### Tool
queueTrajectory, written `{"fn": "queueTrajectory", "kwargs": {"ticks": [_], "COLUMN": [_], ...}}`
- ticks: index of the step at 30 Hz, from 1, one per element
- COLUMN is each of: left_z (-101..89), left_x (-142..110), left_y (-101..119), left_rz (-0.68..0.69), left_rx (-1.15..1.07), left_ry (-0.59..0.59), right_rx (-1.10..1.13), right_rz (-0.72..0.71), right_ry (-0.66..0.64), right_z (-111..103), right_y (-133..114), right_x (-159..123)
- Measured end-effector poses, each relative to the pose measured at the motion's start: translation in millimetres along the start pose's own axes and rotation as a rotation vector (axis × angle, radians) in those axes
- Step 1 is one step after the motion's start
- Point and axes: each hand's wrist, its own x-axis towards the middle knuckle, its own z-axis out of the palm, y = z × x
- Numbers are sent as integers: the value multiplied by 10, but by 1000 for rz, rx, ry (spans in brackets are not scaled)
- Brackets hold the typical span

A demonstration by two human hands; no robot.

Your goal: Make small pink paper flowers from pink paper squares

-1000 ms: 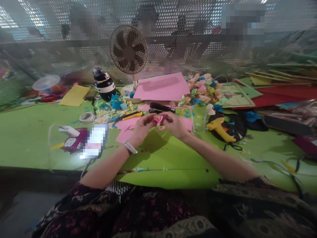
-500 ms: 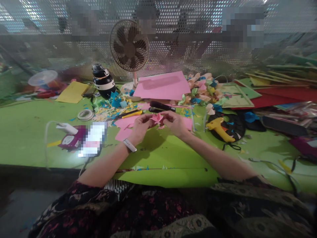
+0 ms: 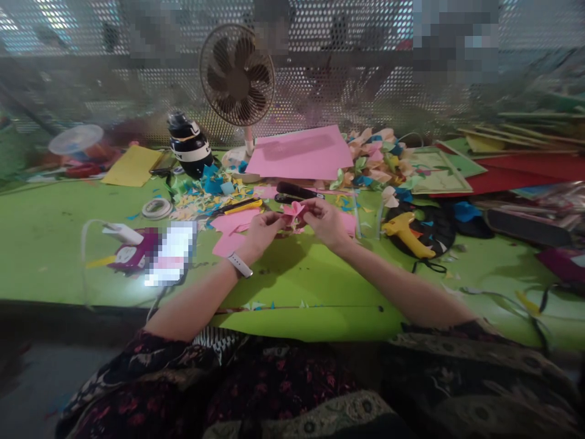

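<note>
A small pink paper flower (image 3: 293,211) is held just above the green table (image 3: 55,244), between both my hands. My left hand (image 3: 262,230), with a white watch at the wrist, pinches its left side with closed fingers. My right hand (image 3: 325,221) pinches its right side. Pink paper pieces (image 3: 233,228) lie on the table under and left of my hands. A black tool (image 3: 297,191) and a yellow-handled cutter (image 3: 240,208) lie just behind the flower.
A small fan (image 3: 237,76), a dark bottle (image 3: 189,148) and a large pink sheet (image 3: 301,153) stand behind. Finished paper flowers (image 3: 375,161) pile at back right. A yellow glue gun (image 3: 408,234) lies to the right, a lit phone (image 3: 171,253) and tape roll (image 3: 156,208) to the left.
Both hands with the flower have shifted slightly away from me, up the table. The fingers have turned the flower a little.
</note>
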Motion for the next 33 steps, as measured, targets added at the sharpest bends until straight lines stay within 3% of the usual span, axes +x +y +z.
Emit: {"fn": "queueTrajectory", "kwargs": {"ticks": [10,18,22,29,33], "left_z": [-18,-227,-327,-370,-453], "left_x": [10,178,248,289,310], "left_y": [8,7,-10,-41,151], "left_rz": [103,252,276,244,251], "left_rx": [75,326,452,551,591], "left_ry": [7,55,11,-70,96], "right_rx": [-34,-105,-252,-709,-822], "right_rz": [32,46,29,-86,-66], "right_ry": [-20,-41,-77,-110,-173], "right_z": [-8,-46,-76,-177,-228], "right_y": [-14,-12,1,-8,-12], "right_x": [8,49,58,80,109]}}
